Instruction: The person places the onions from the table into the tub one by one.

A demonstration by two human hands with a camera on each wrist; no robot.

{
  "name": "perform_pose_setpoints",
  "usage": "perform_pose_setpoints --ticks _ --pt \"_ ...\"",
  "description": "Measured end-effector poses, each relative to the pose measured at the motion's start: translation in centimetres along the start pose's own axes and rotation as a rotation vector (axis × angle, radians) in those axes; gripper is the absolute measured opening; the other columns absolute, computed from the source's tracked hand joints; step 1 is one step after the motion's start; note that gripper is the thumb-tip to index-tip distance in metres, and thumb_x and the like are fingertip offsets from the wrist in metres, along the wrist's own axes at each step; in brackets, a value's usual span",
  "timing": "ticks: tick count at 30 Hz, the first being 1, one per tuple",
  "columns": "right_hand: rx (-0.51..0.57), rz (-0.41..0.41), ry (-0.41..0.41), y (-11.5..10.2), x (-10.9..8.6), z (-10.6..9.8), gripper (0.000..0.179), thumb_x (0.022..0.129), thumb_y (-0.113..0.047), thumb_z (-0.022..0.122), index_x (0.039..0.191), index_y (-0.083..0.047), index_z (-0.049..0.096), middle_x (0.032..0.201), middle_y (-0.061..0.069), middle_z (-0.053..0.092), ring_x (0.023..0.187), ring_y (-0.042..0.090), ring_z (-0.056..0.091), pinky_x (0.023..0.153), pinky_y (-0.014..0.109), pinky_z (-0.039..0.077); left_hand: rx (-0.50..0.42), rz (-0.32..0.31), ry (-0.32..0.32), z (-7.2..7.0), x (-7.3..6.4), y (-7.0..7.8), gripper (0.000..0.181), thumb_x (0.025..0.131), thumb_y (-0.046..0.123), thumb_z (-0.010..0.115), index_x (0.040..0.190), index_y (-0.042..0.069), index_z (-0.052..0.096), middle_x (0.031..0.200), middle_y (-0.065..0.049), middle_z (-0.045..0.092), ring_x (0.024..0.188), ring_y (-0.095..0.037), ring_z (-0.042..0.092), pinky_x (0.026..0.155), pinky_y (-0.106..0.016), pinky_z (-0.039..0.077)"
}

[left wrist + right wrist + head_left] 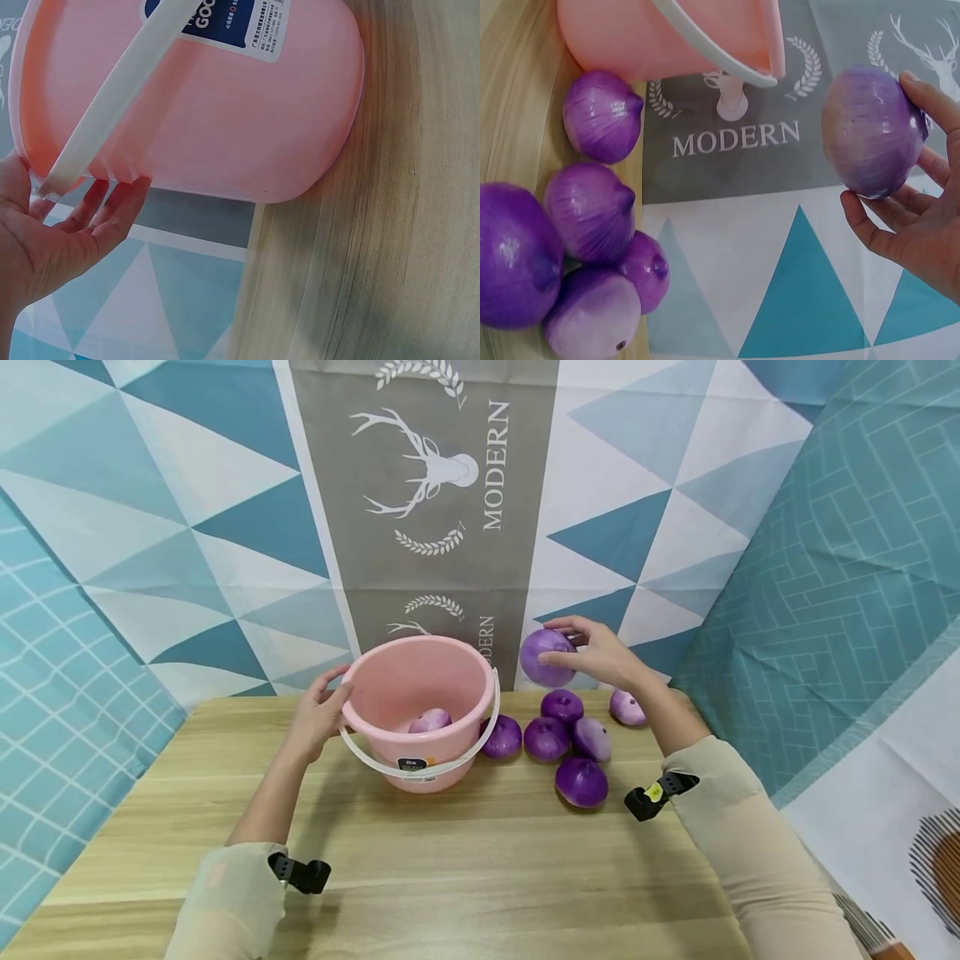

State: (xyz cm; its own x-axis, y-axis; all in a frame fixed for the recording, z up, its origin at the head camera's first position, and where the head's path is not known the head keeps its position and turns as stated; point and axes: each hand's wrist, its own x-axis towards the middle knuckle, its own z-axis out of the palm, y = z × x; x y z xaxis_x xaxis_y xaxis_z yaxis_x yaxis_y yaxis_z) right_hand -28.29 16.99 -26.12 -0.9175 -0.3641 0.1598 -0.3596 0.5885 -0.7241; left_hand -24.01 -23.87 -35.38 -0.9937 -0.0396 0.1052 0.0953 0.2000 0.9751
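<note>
Fingers of the right hand, spread an onion's width, hold a roundish purple onion to the right of a pink bucket, above its rim and apart from it; the left hand grips the bucket's left rim. A paler onion lies inside; more onions sit to its right.

The person's left sleeve and right sleeve are pale beige, loose and creased. A small black device sits at each cuff; the right one carries a yellow label.
</note>
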Motion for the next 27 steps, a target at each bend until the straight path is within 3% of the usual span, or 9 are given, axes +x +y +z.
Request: perform_pose_setpoints --ticks 11,27 --pt "0.045 -0.051 -0.022 -1.7 0.8 1.4 0.059 0.080 -0.035 0.073 0.133 -0.017 0.050 0.129 0.009 0.052 0.115 0.027 0.053 0.090 0.045 0.054 -0.003 -0.009 -0.002 0.1 -0.3 0.2 0.054 0.098 0.033 0.044 0.146 0.011 0.028 0.104 -0.013 0.047 0.062 -0.002 0.058 0.057 -0.022 0.058" --pt "0.076 -0.065 -0.020 -3.7 2.1 3.6 0.059 0.078 -0.037 0.074 0.130 -0.018 0.053 0.126 0.009 0.055 0.114 0.025 0.054 0.088 0.042 0.055 -0.009 -0.012 0.001 0.0 -0.2 0.2 0.054 0.098 0.033 0.044 0.145 0.011 0.028 0.108 -0.016 0.046 0.062 -0.002 0.059 0.058 -0.022 0.059"
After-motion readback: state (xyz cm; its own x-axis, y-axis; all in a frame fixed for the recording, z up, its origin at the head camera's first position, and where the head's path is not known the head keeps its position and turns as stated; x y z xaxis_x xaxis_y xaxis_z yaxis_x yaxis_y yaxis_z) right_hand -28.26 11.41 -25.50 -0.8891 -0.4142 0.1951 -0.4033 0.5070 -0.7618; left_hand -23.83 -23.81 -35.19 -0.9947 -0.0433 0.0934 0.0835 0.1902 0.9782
